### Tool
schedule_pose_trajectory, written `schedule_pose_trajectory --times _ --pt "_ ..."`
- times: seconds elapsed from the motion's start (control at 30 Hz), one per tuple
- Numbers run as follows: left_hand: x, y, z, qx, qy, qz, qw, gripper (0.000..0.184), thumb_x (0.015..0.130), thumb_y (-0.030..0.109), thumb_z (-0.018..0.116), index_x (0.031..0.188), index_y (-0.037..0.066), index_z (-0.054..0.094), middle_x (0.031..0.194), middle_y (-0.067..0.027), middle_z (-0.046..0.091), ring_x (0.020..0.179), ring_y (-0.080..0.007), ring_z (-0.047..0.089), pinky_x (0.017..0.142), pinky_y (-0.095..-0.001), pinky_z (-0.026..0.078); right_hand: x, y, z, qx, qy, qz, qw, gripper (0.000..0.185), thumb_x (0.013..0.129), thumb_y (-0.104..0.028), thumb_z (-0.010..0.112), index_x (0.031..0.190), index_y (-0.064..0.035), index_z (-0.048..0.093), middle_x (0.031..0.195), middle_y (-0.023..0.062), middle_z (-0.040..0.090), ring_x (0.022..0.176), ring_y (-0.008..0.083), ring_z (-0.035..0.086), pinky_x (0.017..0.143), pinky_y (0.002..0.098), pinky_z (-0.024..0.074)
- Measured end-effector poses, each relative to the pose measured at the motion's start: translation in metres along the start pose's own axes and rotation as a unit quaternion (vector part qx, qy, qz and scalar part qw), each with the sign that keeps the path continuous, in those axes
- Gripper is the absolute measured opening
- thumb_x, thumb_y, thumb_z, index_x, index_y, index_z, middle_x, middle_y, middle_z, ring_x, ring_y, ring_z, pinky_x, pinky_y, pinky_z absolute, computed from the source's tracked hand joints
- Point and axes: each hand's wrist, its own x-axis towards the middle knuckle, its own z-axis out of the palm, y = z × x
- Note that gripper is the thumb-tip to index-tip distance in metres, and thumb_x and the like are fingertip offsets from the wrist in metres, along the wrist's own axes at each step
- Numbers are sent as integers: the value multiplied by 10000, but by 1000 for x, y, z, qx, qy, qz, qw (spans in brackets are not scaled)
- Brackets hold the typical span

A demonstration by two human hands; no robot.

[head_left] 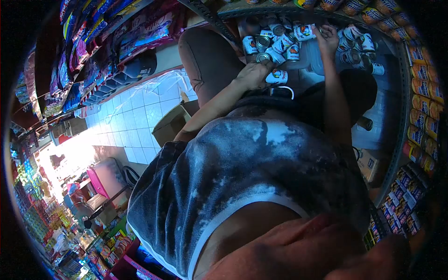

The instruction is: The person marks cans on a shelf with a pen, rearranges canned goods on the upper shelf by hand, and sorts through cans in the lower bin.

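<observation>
My left hand (254, 75) is closed at the near side of a pile of small tins, its fingers bent against a white-labelled can (277, 77). Part of its grip is hidden. Farther right, my right hand (328, 39) has curled fingers, and its thumb meets the end of another white-labelled can (304, 32). What its fingers hold, if anything, does not show. Several more cans (282, 44) lie tumbled between my hands, some on their sides with metal ends showing. Another group of cans (366, 43) lies right of my right hand.
Shelves with orange-labelled tins (420, 86) curve along the right. Purple and blue packets (140, 35) fill the left shelving. An open cardboard box (170, 123) stands on the tiled floor (140, 105) beside my left arm. A shelf rail (212, 18) runs above my left knee.
</observation>
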Motion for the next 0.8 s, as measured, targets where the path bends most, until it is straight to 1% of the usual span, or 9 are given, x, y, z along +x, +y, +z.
schedule_pose_trajectory --times 0.03,0.1,0.3,0.37,0.5,0.67,0.73,0.77,0.8 --pt "1 0 -1 0 0 1 1000 652 756 160 812 1300 8 486 1119 -250 661 1082 -427 636 934 -513 501 1 -5 0 135 13 61 989 454 792 -158 872 1135 -32 603 1046 114 720 962 179 688 814 300 549" --pt "3 0 -4 6 -49 -18 999 696 773 205 767 1381 45 468 1219 -232 638 1154 -414 604 980 -493 481 -2 -13 -1 163 10 75 984 401 803 -112 848 1115 -53 603 1044 92 707 977 177 680 846 332 554" --pt "2 2 -5 -3 -48 -39 998 695 762 180 766 1374 40 469 1209 -236 641 1138 -412 612 984 -485 480 -2 3 5 412 -9 233 881 419 846 -252 809 1171 -77 610 1037 61 697 936 192 662 842 320 524" --pt "5 -1 -3 -9 -51 -36 998 695 760 181 766 1371 38 469 1201 -237 643 1131 -414 616 979 -486 481 -7 -8 8 461 -34 305 833 441 905 -273 744 1240 -44 572 1216 154 657 1111 292 653 965 451 537" --pt "6 -3 0 -17 -49 -33 998 676 762 197 774 1349 32 483 1167 -235 653 1120 -416 618 959 -488 488 -9 -15 6 460 -166 321 811 515 971 -424 630 1235 15 577 1086 190 706 891 330 717 794 446 612" --pt "6 -13 14 -15 6 3 1000 628 721 300 817 1220 26 553 1084 -232 668 1012 -421 648 877 -501 517 -19 -45 7 374 -97 396 833 580 901 -518 665 1223 -40 600 1075 160 704 873 312 698 747 443 595" --pt "6 -9 12 13 12 0 1000 624 735 295 795 1240 32 540 1122 -236 655 1012 -414 650 883 -493 521 -18 -50 5 340 -135 403 839 442 897 -399 672 1198 -82 610 1023 130 695 836 290 701 748 439 595" --pt "7 -10 12 2 10 -6 1000 631 731 293 801 1240 29 538 1161 -240 640 1026 -410 648 891 -488 521 -22 -46 6 312 -171 335 873 348 900 -323 670 1210 -179 602 1011 98 695 841 255 707 738 404 599" --pt "7 -9 10 -6 0 -2 1000 645 730 297 808 1247 26 532 1175 -238 633 1039 -408 645 890 -489 523 -31 -69 9 288 -187 254 904 334 892 -278 695 1188 -162 596 992 72 680 823 234 699 710 376 594"
